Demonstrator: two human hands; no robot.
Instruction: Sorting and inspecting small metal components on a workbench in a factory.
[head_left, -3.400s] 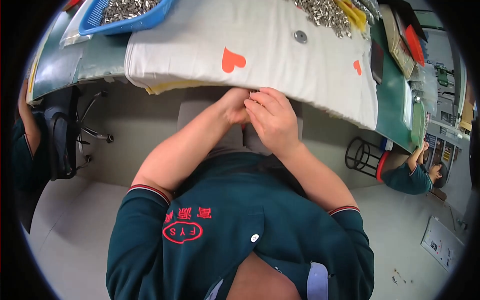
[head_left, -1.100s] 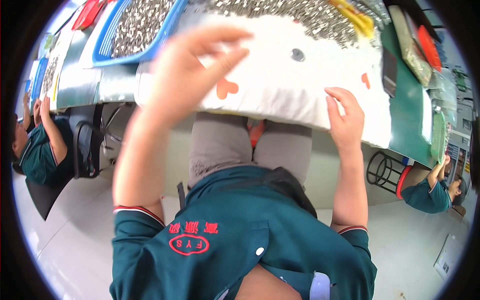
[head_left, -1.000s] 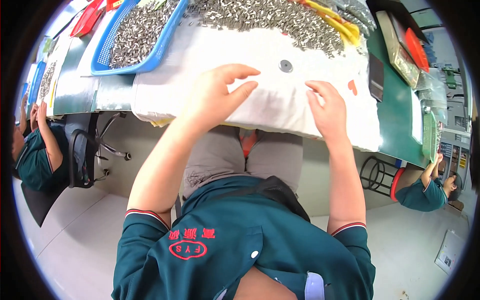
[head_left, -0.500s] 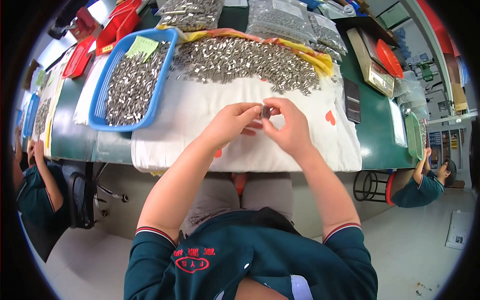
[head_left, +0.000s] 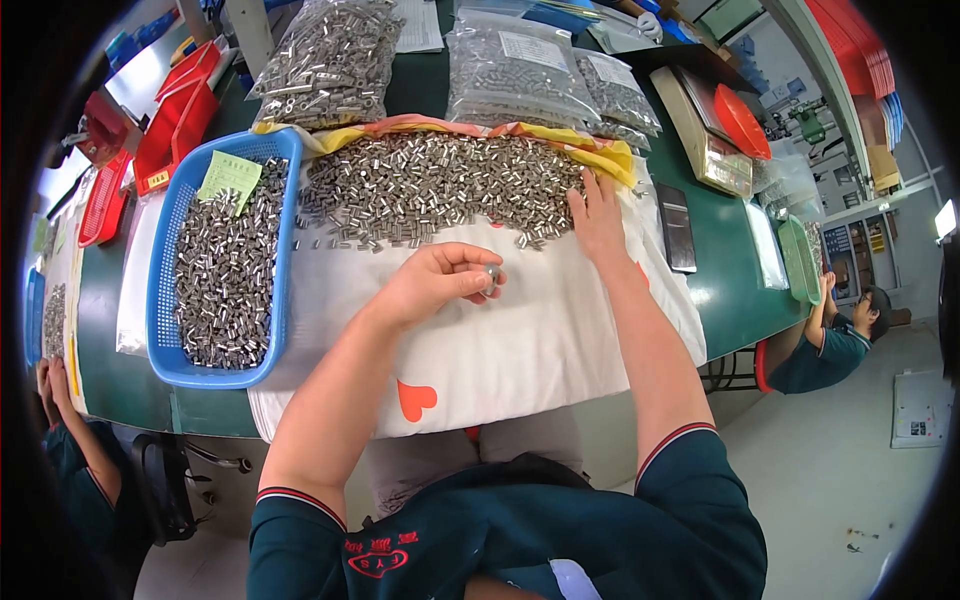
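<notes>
Over the white cloth (head_left: 520, 350), my left hand (head_left: 435, 285) is closed, pinching a small rounded grey metal piece (head_left: 492, 276) between thumb and fingers. Its exact kind is too small to make out. My right hand (head_left: 600, 220) reaches to the right end of a wide pile of short metal cylinders (head_left: 420, 185). The fingers there are stretched out and slightly apart, at the pile's edge, and nothing shows in them. A yellow and orange cloth edge (head_left: 612, 158) borders the pile at the back.
A blue basket (head_left: 285, 260) of cylinders with a green note stands left. Bags of metal parts (head_left: 330, 65) and clear packets (head_left: 515, 75) lie behind the pile. To the right are a dark flat case (head_left: 677, 228) and a scale (head_left: 705, 130). Co-workers sit at both sides.
My right hand has left the small piece and moved forward and right to the pile. The left hand keeps the piece. The view has shifted, so the table sits lower in the picture.
</notes>
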